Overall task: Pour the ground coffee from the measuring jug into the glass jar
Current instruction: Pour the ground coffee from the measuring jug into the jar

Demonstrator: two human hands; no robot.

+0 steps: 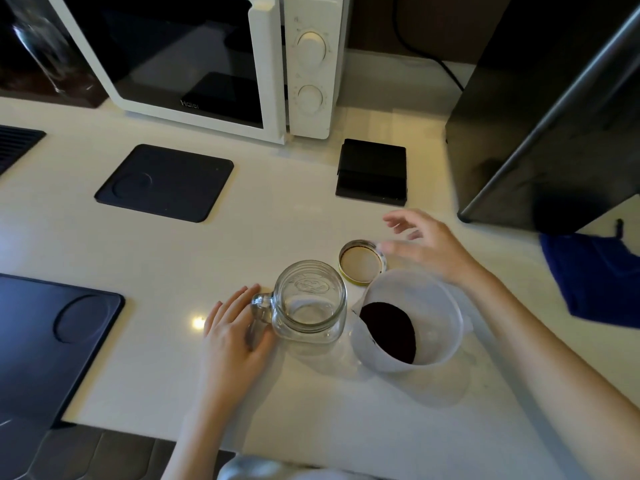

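An empty glass jar (311,301) with a side handle stands upright on the white counter. My left hand (232,329) lies beside the handle, fingers touching it without a closed grip. Right of the jar stands a translucent plastic measuring jug (412,320) with dark ground coffee (389,330) in its bottom. The jar's metal lid (362,260) lies upside down behind both. Above and beyond the jug my right hand (426,247) hovers with spread fingers, its fingertips near the lid, holding nothing.
A white microwave (207,60) stands at the back. Black mats lie at back left (166,181) and front left (45,334), and a small black scale (372,171) sits behind the lid. A dark appliance (540,126) and a blue cloth (595,275) fill the right side.
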